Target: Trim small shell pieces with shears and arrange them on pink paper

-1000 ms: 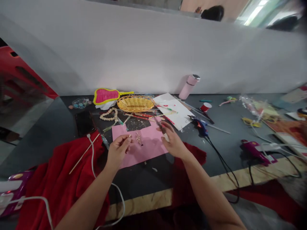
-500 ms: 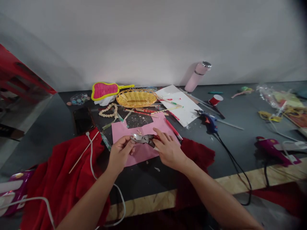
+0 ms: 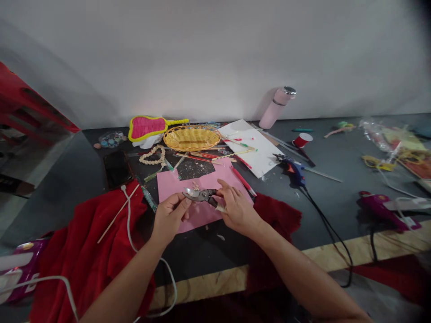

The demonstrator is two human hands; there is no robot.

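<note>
A pair of pruning shears (image 3: 201, 194) is held above a sheet of pink paper (image 3: 166, 183), its metal blades pointing left. My right hand (image 3: 239, 210) wraps round the dark handles from the right. At the blade tips my left hand (image 3: 169, 216) is closed in a pinch; whatever sits between its thumb and fingers is too small or hidden to make out. Several small pale pieces (image 3: 195, 185) lie on the paper just behind the blades.
Behind the paper are a wicker basket (image 3: 191, 138), a heart-shaped beaded piece (image 3: 152, 155) and thin sticks. A blue glue gun (image 3: 293, 172) and a pink bottle (image 3: 278, 107) stand to the right. Red cloth (image 3: 90, 242) and a phone (image 3: 117, 168) lie left.
The shears' handles look slightly further apart, and the right fingers have shifted a little on them. My left hand stays almost where it was at the blade tips.
</note>
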